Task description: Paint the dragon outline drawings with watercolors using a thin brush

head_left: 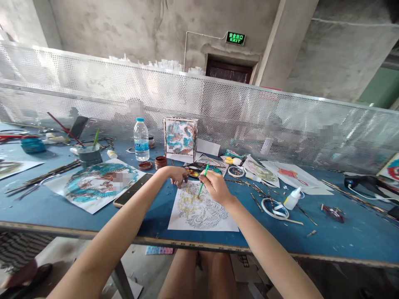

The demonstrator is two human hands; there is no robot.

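Note:
My right hand (215,186) is closed around a green paintbrush (204,179), its tip touching a white sheet with a printed dragon drawing (202,222). Yellowish paint covers the left part of the drawing; the rest is bare black line work. My left hand (178,176) rests at the sheet's upper left corner, its bent fingers apart and pointing down. Just beyond my hands lies a dark palette (195,171) with yellow paint, partly hidden. An open jar of brown paint (161,162) stands beyond my left wrist, its lid (145,166) beside it.
Left of my arm lie a phone (132,191) and a turquoise dragon painting (93,199). A water bottle (141,141) and a framed painting (181,137) stand behind. At right are a glue bottle (292,199), a tape roll (274,209) and thin sticks. A perforated metal screen (230,112) borders the table.

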